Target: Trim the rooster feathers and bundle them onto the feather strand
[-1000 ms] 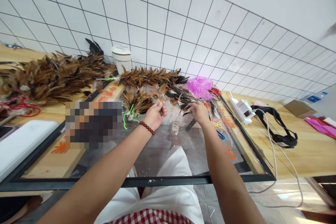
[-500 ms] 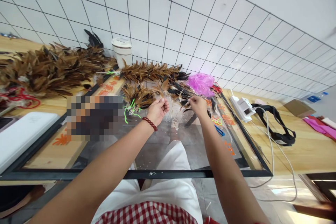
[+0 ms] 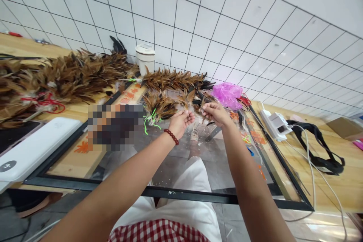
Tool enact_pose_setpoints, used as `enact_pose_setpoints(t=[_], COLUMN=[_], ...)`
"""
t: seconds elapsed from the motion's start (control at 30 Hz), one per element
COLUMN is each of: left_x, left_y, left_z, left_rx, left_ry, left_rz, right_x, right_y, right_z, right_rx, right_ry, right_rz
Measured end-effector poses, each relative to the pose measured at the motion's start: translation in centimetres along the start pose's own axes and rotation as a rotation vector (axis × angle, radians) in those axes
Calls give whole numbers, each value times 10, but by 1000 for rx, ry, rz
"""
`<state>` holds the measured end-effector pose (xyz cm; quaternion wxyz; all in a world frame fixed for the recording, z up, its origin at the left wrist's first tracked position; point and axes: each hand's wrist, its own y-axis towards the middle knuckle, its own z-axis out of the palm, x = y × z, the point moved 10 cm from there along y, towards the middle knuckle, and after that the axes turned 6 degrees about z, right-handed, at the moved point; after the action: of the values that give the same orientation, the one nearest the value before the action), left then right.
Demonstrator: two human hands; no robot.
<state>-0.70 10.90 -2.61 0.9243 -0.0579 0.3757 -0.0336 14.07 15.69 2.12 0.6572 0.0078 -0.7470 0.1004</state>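
My left hand [image 3: 182, 121], with a dark red bead bracelet [image 3: 171, 136] on the wrist, is closed in a pinch at the fluffy base of a small tuft of brown feathers [image 3: 187, 98]. Just to its right, my right hand [image 3: 216, 114] pinches a slim brown feather [image 3: 203, 102] between thumb and fingertips. Left of my hands lies a short bundle of brown feathers [image 3: 160, 106] with bright green string [image 3: 151, 119] at its end. Behind both hands stretches a long feather strip [image 3: 172, 79], brown with a dark tip. Loose dark feathers lie partly hidden behind my right hand.
A black-framed glass panel [image 3: 198, 196] lies under my hands. A white lidded cup [image 3: 145, 58] stands by the tiled wall. Big feather bundles [image 3: 82, 73] and a white device [image 3: 39, 147] are left; a pink plastic bag [image 3: 227, 94], power strip [image 3: 275, 124] and black strap [image 3: 314, 147] are right.
The view has swung slightly left, so things appear further right. My right hand has turned, and a feather now shows upright in its fingertips. The left hand keeps its pinch.
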Motion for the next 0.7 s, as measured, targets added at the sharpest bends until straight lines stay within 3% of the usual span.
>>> enact_pose_setpoints(t=[0.07, 0.33, 0.6, 0.7], left_x=[1, 3, 4, -4], left_y=[0, 0, -2, 1], left_z=[0, 2, 9, 10], left_rx=[-14, 9, 94, 91], left_ry=[4, 54, 210, 215], left_rz=[1, -38, -31, 33], right_x=[2, -2, 4, 11], right_y=[-5, -3, -8, -8], right_z=[13, 42, 50, 35], right_rx=[52, -24, -86, -191], right_ry=[-9, 239, 114, -80], right_rz=[-15, -155, -314, -398])
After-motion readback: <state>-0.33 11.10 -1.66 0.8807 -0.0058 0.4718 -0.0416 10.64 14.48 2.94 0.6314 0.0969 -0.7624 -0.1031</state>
